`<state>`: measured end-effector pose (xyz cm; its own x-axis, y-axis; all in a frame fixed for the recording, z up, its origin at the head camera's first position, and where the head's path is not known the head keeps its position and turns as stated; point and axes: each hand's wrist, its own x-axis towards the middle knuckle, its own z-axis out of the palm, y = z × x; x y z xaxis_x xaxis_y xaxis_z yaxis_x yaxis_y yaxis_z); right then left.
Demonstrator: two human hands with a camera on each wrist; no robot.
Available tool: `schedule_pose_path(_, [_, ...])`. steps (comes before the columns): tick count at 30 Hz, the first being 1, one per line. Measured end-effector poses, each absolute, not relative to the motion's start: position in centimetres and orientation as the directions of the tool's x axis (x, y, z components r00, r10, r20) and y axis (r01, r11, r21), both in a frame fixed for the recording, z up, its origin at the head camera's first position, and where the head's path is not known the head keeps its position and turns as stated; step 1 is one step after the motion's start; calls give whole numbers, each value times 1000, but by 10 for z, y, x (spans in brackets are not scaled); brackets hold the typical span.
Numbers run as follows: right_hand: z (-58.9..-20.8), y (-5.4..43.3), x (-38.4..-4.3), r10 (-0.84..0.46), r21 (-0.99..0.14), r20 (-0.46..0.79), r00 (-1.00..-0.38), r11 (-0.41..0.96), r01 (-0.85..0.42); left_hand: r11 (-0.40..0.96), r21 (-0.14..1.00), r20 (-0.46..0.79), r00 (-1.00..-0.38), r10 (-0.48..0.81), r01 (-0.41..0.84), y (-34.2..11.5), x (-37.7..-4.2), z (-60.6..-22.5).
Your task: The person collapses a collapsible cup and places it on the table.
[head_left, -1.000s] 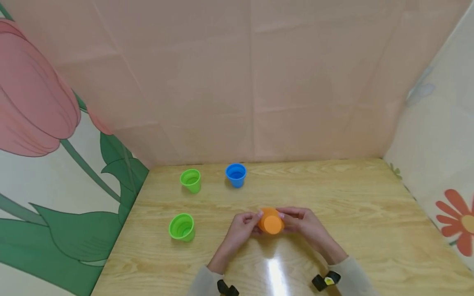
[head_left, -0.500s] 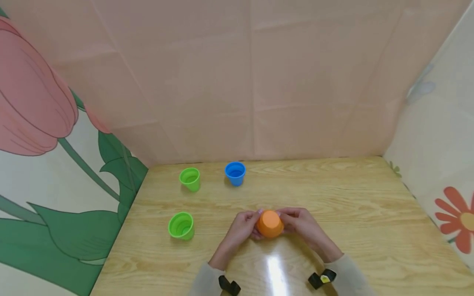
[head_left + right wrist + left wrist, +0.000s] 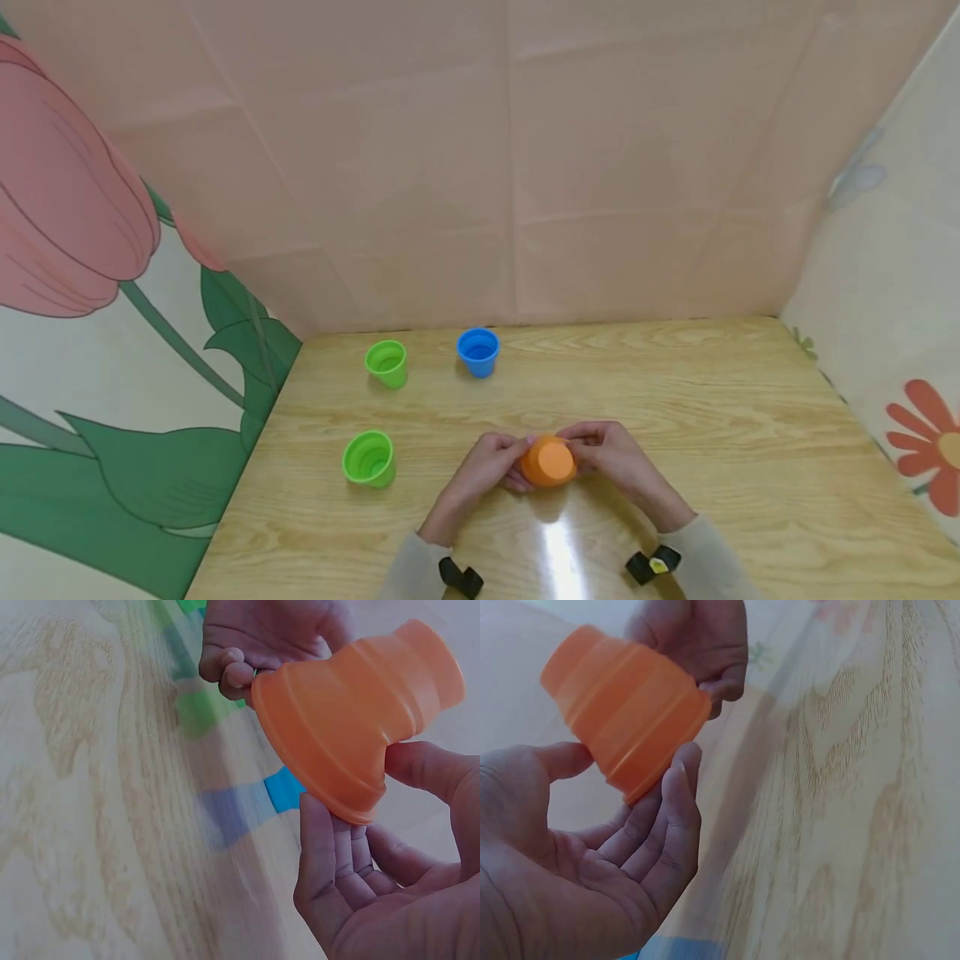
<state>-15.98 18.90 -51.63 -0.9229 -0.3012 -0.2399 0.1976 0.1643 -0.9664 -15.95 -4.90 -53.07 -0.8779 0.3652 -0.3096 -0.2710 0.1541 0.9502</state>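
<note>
Between both hands an orange cup (image 3: pixel 551 461) with stepped, ringed walls is held off the table, its base turned up toward the head camera. My left hand (image 3: pixel 491 462) pinches its left side, the thumb on the wall and the fingers under the rim in the left wrist view. On the other side my right hand (image 3: pixel 611 458) grips it with thumb and fingers near the rim. In the right wrist view the orange cup (image 3: pixel 360 712) looks uneven, its wall pushed in by the thumb. The inside of the cup is hidden.
To the left stand two green cups, one nearer (image 3: pixel 368 459) and one farther back (image 3: pixel 387 364), both upright. A blue cup (image 3: pixel 478 352) stands upright near the back edge. The wooden table (image 3: pixel 712 417) meets a pink backdrop (image 3: pixel 525 167) behind and printed walls at both sides.
The orange cup has tilted and turned slightly in the hands, and it sits a little lower in view. Both hands keep hold of it. The other cups stay put.
</note>
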Motion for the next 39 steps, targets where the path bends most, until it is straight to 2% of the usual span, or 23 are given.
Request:
schedule_pose_path(11, [-514, 188, -159, -280, -950, -289, -916, 200, 238, 195, 942, -332, -859, 391, -275, -51, -159, -534])
schedule_pose_path(16, [-515, 188, -161, -266, -947, -295, -918, 205, 245, 148, 950, -312, -869, 385, -275, -49, -160, -537])
schedule_pose_path(21, [-519, 188, -161, -249, -948, -277, -928, 227, 223, 60, 950, -306, -877, 371, -306, -50, -162, -539])
schedule_pose_path(30, [-521, 188, -157, -273, -951, -200, -941, 284, 120, 74, 944, -325, -870, 370, -321, -49, -161, -538])
schedule_pose_path(39, [-523, 188, -156, -298, -952, -179, -938, 294, 88, 95, 950, -311, -883, 350, -297, -49, -158, -537])
